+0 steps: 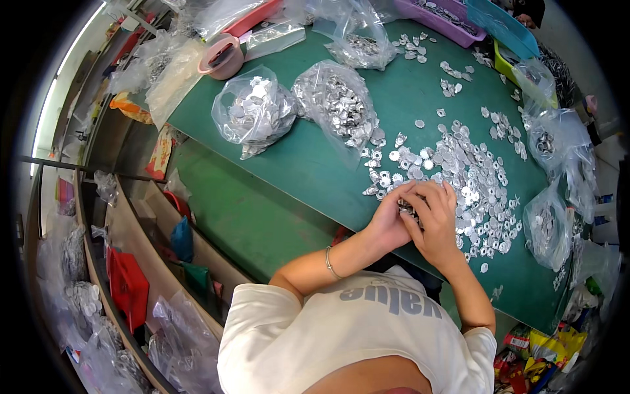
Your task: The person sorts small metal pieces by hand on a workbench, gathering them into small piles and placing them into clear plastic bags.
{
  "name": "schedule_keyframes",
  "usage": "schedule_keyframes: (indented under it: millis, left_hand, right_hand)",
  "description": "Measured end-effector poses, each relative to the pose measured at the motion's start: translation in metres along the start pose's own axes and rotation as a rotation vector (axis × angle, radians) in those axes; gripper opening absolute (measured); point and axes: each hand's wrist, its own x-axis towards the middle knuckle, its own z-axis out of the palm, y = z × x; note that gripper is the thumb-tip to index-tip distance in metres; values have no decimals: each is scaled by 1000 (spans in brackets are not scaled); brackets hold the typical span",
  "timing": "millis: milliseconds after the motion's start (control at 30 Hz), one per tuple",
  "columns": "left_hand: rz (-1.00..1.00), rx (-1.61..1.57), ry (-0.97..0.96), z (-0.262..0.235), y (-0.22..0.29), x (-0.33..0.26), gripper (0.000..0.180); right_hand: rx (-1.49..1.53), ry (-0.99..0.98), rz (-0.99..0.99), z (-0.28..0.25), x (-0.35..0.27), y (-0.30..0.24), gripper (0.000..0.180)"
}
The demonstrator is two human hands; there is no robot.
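We count two hands at the table edge, the left hand (388, 220) and the right hand (434, 223), closed together over a few metal pieces. One green table (308, 164) bears the stock. The loose silver discs (459, 171) spread across it are too many and too small for us to count. We record two full clear bags of discs (254, 110) side by side at centre, a third bag (359, 47) behind them, and three more along the right edge (548, 226). One tape roll (222, 56). One purple tray (441, 18).
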Motion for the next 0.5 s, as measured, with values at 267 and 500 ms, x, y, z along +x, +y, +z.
schedule_keyframes:
  millis: [267,500]
  left_hand:
    - [430,-132,48,34,50,-20,22]
    - [1757,1315,457,30,150,29,25]
  right_hand:
    - [355,129,130,-2,24,10,29]
    - [431,-35,468,55,96,19,32]
